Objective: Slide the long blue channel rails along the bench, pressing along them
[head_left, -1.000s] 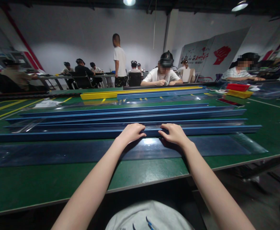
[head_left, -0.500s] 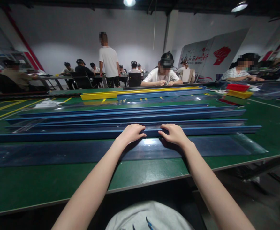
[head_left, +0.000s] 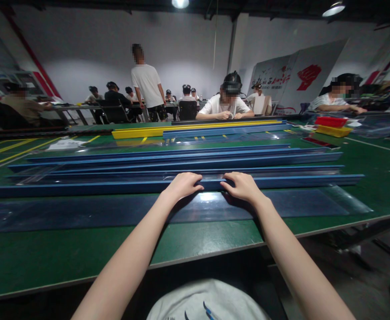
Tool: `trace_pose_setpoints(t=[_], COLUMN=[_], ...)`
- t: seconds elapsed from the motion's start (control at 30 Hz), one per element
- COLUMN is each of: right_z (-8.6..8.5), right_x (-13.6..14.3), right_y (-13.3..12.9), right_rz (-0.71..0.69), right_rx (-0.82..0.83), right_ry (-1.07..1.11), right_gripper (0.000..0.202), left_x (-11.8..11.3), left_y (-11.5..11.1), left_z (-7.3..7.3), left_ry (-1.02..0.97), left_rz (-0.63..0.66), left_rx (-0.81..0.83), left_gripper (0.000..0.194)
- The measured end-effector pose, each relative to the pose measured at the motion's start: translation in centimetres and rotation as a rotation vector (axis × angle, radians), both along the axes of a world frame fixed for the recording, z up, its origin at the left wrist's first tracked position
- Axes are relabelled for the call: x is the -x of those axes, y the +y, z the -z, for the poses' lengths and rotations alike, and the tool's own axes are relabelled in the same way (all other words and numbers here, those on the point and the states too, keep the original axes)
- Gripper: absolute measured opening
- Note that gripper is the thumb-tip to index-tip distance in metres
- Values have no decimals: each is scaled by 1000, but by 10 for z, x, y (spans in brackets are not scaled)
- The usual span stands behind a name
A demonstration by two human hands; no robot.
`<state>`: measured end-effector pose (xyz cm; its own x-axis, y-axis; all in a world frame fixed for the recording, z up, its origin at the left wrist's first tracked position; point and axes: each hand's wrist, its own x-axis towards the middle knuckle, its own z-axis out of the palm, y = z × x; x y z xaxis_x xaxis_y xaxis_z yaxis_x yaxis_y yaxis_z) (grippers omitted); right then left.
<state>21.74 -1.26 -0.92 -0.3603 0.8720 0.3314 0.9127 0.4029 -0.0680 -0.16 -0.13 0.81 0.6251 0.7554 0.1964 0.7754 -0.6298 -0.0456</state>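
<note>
Green table (head_left: 211,240), left hand (head_left: 183,184) and right hand (head_left: 242,184) gripping blue rail (head_left: 211,184), clear strip (head_left: 211,210) cut off at left

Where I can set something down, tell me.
The table is bare between the bluish sheet and its near edge, and from the right ends of the blue channels to the white line. Mid-table is crowded with channels, left hand and right hand on the nearest channel.

Strips (head_left: 281,160) lie in rows on a table (head_left: 215,240), a sheet (head_left: 211,212) before the front strip (head_left: 81,190), two trays (head_left: 331,122) behind to the right, a person (head_left: 214,106) past the strips.
</note>
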Motion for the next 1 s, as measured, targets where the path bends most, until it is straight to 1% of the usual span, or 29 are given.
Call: trace_pose_setpoints(t=[0.4,0.7,1.0], right_z=[0,0,-1], right_x=[0,1,2], right_y=[-1,-1,-2], right_rz=[-47,-38,-36], right_rx=[-11,-20,9], right_ry=[52,59,69], right_gripper=[34,35,35], left_x=[0,1,0], left_y=[1,1,0], left_z=[1,0,-2], left_ry=[-3,-9,-16], left_rz=[-1,-11,-15], left_rx=[-1,7,15], left_gripper=[18,19,19])
